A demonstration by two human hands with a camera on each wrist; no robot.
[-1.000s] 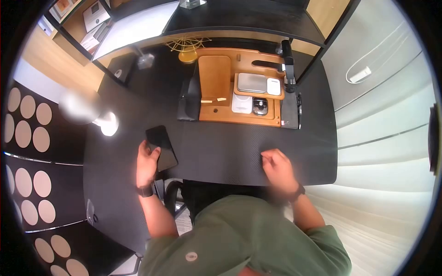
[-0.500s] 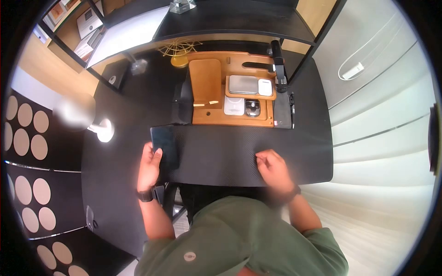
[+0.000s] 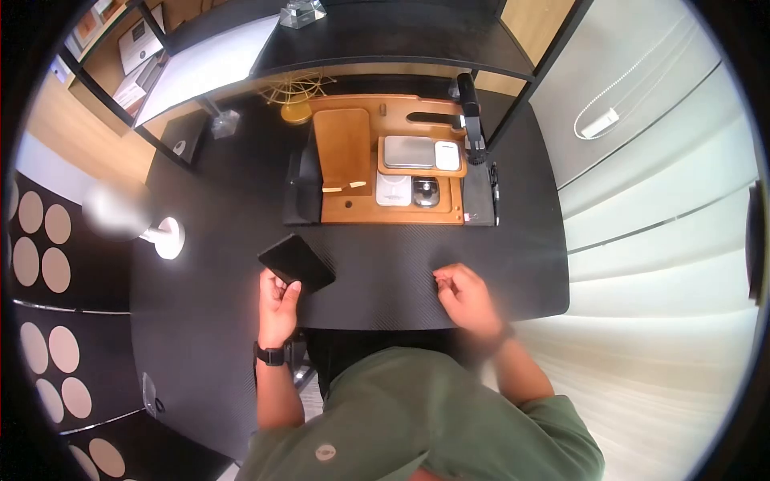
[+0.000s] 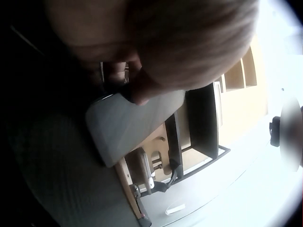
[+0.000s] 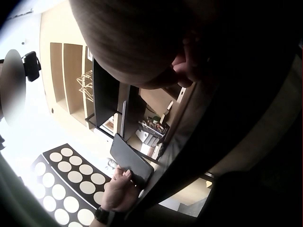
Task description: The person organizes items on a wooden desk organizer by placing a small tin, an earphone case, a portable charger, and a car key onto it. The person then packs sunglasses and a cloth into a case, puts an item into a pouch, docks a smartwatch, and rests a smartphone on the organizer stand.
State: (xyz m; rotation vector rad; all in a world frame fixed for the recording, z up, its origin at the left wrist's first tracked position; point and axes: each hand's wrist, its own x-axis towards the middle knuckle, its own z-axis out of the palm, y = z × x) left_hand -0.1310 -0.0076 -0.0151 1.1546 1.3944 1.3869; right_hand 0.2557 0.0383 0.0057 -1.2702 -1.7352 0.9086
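My left hand holds a dark smartphone by its near edge, thumb over one face and fingers behind. It is over the left front part of the black desk, turned at a slant. In the left wrist view the phone shows a pale, glossy face beneath the thumb. From the right wrist, the phone looks tilted up in the left hand. Near the desk's front edge, my right hand rests with loosely curled fingers and holds nothing.
Beyond the hands stands a wooden desk organizer with a silver case, a white charging pad and a headband-like black item. A white lamp stands left. A black shelf spans the back; a white curtain hangs right.
The left hand has shifted right and turned the phone from upright in view to a slant. The right hand stays in its place by the desk edge. The head view has swung slightly.
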